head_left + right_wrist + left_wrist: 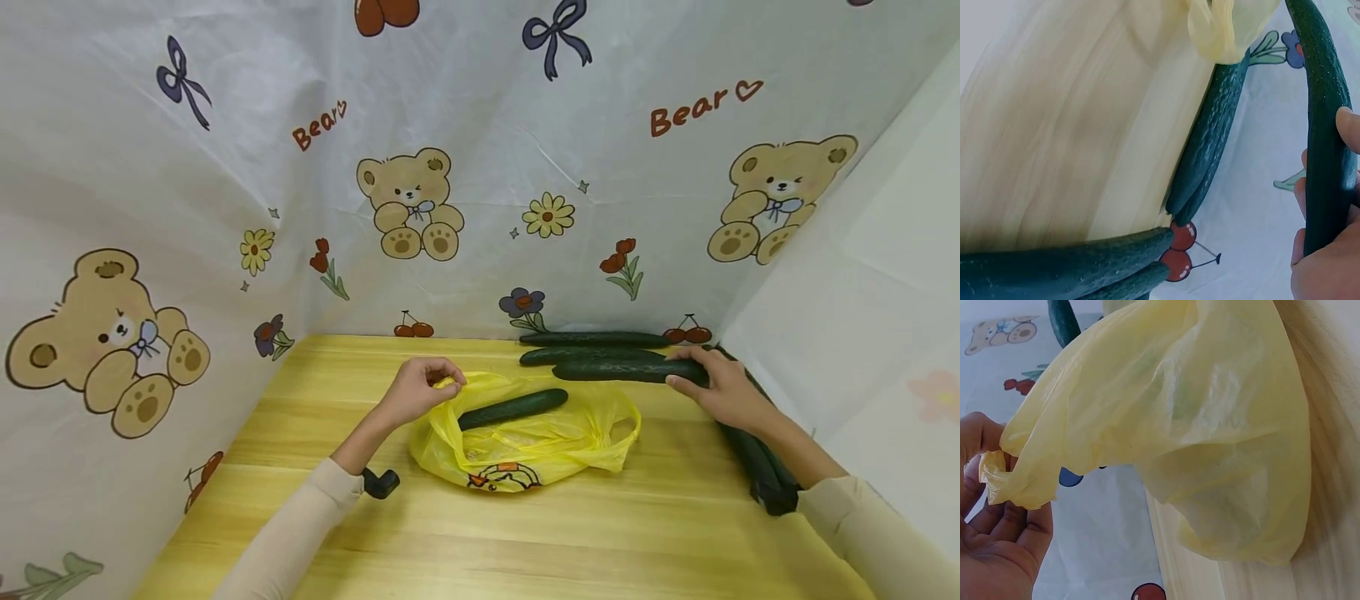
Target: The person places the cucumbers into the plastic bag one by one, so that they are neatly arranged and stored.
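Note:
My left hand (422,390) pinches the rim of a yellow plastic bag (577,446), also large in the left wrist view. A cucumber (517,408) lies in the bag's open mouth, its left end hidden by the plastic. My right hand (716,387) grips another cucumber (611,371) by its right end. In the right wrist view the thumb lies along one side of this held cucumber (1327,125) and the fingers wrap the other. It is raised off the table, to the right of and behind the bag.
Two cucumbers (592,339) lie along the table's back edge. More cucumbers (750,454) line the right edge beside my right forearm. A small black object (381,483) shows by my left wrist. Printed sheeting (480,283) walls the wooden table (525,542).

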{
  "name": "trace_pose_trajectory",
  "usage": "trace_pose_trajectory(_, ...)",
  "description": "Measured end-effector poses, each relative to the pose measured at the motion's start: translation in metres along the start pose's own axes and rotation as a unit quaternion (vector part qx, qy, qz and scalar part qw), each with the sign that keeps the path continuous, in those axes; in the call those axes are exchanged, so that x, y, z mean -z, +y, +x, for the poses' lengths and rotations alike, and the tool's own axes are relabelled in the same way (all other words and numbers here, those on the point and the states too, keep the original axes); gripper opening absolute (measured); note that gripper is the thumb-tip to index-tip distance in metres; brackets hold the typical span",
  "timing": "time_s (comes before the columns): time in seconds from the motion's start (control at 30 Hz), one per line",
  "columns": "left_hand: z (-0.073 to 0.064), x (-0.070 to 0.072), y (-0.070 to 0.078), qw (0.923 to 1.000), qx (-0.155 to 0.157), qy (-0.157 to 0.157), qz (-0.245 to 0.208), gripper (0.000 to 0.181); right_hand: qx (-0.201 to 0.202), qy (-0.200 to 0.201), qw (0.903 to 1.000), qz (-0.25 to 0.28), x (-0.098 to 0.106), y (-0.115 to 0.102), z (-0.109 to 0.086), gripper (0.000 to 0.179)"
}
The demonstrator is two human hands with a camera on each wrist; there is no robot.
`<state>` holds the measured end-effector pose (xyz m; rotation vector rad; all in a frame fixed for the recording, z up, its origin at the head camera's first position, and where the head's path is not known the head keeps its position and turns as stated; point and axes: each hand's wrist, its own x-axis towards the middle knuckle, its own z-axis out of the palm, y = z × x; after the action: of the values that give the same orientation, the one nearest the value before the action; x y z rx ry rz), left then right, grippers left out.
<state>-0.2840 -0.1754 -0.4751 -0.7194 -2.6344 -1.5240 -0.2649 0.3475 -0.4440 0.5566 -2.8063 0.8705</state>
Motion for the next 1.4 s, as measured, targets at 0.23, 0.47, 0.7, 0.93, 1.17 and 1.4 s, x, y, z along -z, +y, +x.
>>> trace_pose_trajectory(0.23,-0.001,-0.001,0.0,1.0,-0.004,0.007,-0.002,0.011,0.019,-0.016,0.9991,0.035,-0.007,-0.01,0.001,0.033)
trace_pose_trajectory(0.47,0.002,-0.003,0.002,1.0,-0.002,0.002,-0.004,0.011,0.014,-0.047,0.9978,0.046,-0.02,-0.023,0.005,0.037)
trace_pose_trajectory(0.7,0.002,-0.006,0.003,1.0,-0.003,0.001,-0.001,0.01,0.043,-0.07,0.9964,0.022,-0.036,-0.04,0.016,0.037)
trace_pose_trajectory(0.93,0.003,-0.006,0.004,1.0,-0.008,0.0,-0.002,0.009,0.071,-0.083,0.9939,0.013,-0.055,-0.054,0.026,0.032)
trace_pose_trajectory(1.17,0.002,-0.005,0.004,1.0,-0.007,-0.002,0.003,0.008,0.105,-0.102,0.9892,0.006,-0.072,-0.066,0.037,0.034)
trace_pose_trajectory(1.4,0.002,-0.006,0.003,0.9999,-0.011,0.0,0.0,0.008,0.133,-0.123,0.9832,0.022,-0.093,-0.086,0.046,0.034)
